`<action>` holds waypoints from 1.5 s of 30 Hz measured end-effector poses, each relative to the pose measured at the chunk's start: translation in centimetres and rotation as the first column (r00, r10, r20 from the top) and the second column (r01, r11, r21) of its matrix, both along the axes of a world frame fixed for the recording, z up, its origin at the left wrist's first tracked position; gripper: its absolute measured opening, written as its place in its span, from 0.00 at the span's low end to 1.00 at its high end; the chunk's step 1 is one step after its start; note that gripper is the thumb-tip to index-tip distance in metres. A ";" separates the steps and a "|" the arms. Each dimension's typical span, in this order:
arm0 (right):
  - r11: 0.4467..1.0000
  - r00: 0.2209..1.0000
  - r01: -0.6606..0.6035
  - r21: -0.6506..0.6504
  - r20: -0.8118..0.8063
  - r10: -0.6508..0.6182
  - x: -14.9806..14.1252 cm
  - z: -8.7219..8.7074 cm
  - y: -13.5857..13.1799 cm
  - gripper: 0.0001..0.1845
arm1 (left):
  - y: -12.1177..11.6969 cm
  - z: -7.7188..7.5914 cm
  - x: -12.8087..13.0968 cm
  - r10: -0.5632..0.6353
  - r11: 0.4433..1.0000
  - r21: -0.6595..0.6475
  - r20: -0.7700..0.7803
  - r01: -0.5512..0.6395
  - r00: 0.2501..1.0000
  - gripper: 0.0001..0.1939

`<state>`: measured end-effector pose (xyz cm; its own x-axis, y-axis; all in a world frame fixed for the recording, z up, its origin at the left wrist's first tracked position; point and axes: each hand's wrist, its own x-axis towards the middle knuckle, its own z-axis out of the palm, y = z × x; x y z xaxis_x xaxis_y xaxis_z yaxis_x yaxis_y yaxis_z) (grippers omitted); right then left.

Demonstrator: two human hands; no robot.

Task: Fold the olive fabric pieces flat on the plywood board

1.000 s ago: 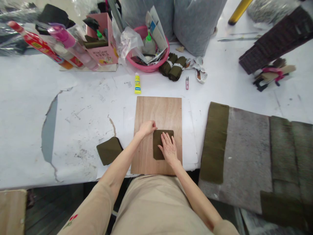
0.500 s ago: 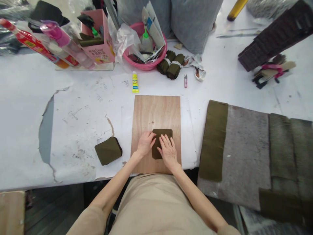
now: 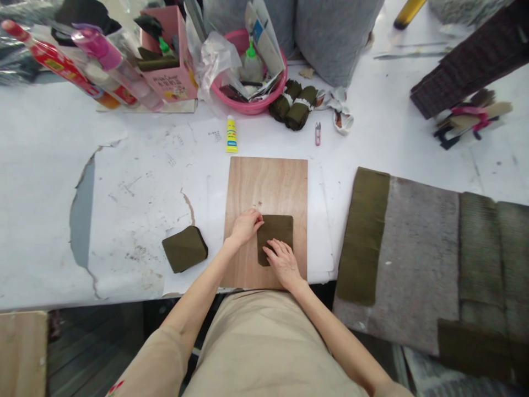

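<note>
An olive-green fabric piece (image 3: 278, 226), roughly rectangular with rounded corners, lies flat on a wooden board (image 3: 268, 179). At its upper left corner, the fingertips of my left hand (image 3: 247, 225) are closed in a pinch on the edge. My right hand (image 3: 283, 263) rests with its fingers apart on the lower right part of the same piece, covering that corner. To the left of the board sits a small stack of similar olive fabric pieces (image 3: 184, 250) on the white table covering.
Beyond the board lie a yellow glue tube (image 3: 232, 135) and pink thread snips (image 3: 318, 134). A pink basket (image 3: 248, 106) of tools and tied olive bundles (image 3: 301, 107) stand farther back. Large olive and grey fabric panels (image 3: 417, 248) overhang the table edge at right.
My left hand came down beside the piece's left edge, then shifted slightly back up to the corner. My right hand slid down toward the piece's lower edge, uncovering its upper part.
</note>
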<state>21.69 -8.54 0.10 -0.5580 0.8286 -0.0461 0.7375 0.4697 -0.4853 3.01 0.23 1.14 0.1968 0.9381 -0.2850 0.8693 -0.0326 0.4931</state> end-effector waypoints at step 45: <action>0.968 0.966 0.214 -0.134 -0.119 -0.230 4.3 0.0 5.8 0.05 | -1.7 1.4 2.2 -0.415 0.890 0.103 -0.220 0.445 0.883 0.08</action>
<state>25.95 -2.77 0.14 -0.3682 0.9254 -0.0900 0.7424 0.2344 -0.6276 5.25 -1.51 2.56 0.5470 0.8068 -0.2230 0.8283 -0.4833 0.2834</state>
